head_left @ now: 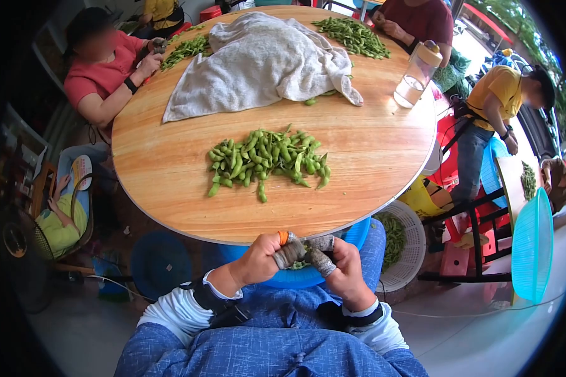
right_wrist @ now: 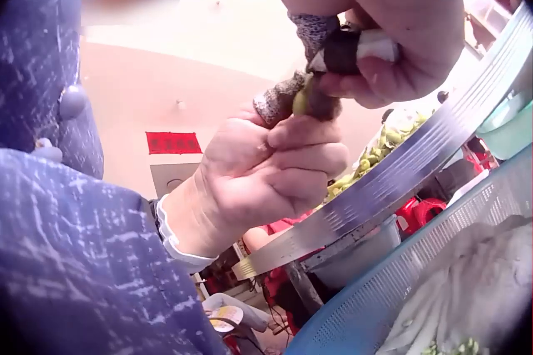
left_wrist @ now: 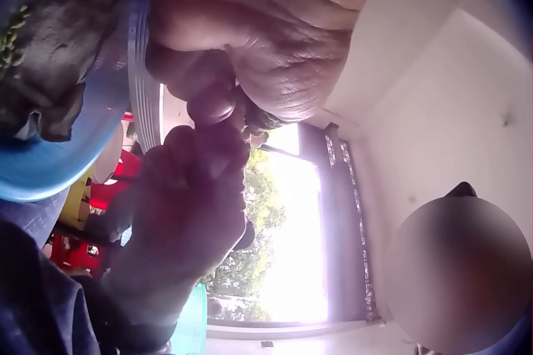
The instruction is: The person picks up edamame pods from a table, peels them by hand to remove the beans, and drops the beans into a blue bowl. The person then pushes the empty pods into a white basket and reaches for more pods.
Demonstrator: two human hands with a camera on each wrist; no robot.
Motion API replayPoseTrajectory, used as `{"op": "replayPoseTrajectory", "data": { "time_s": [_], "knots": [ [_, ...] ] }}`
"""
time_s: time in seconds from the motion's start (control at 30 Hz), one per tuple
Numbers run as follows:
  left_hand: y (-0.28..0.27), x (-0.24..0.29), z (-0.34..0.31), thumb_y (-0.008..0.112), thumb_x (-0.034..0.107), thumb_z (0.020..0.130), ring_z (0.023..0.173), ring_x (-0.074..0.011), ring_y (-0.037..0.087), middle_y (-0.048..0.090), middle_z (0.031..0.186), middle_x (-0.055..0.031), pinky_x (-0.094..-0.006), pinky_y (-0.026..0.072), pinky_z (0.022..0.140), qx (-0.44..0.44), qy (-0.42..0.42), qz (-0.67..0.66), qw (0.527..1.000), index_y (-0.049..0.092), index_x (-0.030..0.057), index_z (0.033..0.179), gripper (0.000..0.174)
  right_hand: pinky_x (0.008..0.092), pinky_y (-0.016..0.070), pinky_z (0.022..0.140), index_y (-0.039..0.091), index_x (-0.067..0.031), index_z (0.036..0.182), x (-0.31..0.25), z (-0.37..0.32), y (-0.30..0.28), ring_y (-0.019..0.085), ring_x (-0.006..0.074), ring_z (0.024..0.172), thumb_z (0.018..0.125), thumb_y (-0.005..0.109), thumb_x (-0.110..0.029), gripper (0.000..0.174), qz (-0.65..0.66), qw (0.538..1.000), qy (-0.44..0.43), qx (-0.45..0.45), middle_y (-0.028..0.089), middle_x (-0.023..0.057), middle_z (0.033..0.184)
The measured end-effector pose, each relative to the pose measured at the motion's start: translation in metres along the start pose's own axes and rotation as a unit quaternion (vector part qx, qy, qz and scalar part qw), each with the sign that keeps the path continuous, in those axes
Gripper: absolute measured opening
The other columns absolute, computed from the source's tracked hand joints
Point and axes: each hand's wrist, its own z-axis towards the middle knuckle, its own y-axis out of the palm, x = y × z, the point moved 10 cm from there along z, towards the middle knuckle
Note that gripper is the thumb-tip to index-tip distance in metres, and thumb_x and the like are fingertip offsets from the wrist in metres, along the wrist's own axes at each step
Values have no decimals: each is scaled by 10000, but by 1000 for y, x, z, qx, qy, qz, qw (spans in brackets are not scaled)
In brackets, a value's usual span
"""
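Over the table's front edge, my left hand (head_left: 262, 259) and right hand (head_left: 344, 271) meet fingertip to fingertip. Dark grey cloth wraps cover some fingers and thumbs; an orange band circles one left finger. In the right wrist view, a green edamame pod (right_wrist: 301, 104) shows partly between the fingertips. The left thumb and finger pinch it, and the right fingertips grip it from the other side. Below the hands sits a blue basket (right_wrist: 358, 309) lined with a plastic bag (right_wrist: 450, 288), some green beans inside. A pile of edamame pods (head_left: 267, 157) lies on the round wooden table (head_left: 170, 182).
A white cloth (head_left: 258, 60) covers the table's far middle, with a clear bottle (head_left: 416, 75) to its right. More pods (head_left: 352, 36) lie along the far side, where other people sit. A white basket (head_left: 412, 264) of green pods stands at my right.
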Motion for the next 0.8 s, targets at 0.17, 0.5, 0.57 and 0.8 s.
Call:
{"op": "replayPoseTrajectory", "data": {
  "time_s": [0.17,0.5,0.57,0.8],
  "knots": [
    [0,-8,-3,445,247,882,542,-38,376,448,621,36,-184,304,483,13,-37,10,999,493,49,763,237,237,433,724,533,54,935,9,1,2,547,114,764,808,540,-53,166,68,997,25,-21,598,65,828],
    [1,-20,-8,458,177,854,557,-39,380,469,651,27,-178,299,496,51,-74,-94,991,511,46,850,141,232,433,657,550,45,902,3,-3,-6,540,110,739,767,536,9,140,-107,993,-34,43,593,60,788],
    [2,-19,-7,487,203,850,573,-42,399,483,665,24,-181,317,509,57,-64,-123,989,516,40,858,165,232,434,658,549,47,909,5,-3,-10,539,109,743,766,535,11,149,-93,994,-22,61,592,63,792],
    [-2,-26,-7,565,229,817,681,-57,466,529,777,13,-203,388,597,5,-48,-63,997,515,13,911,240,233,434,687,544,54,913,8,-1,-1,534,101,760,769,528,15,149,-17,999,27,4,593,64,815]
  ]
}}
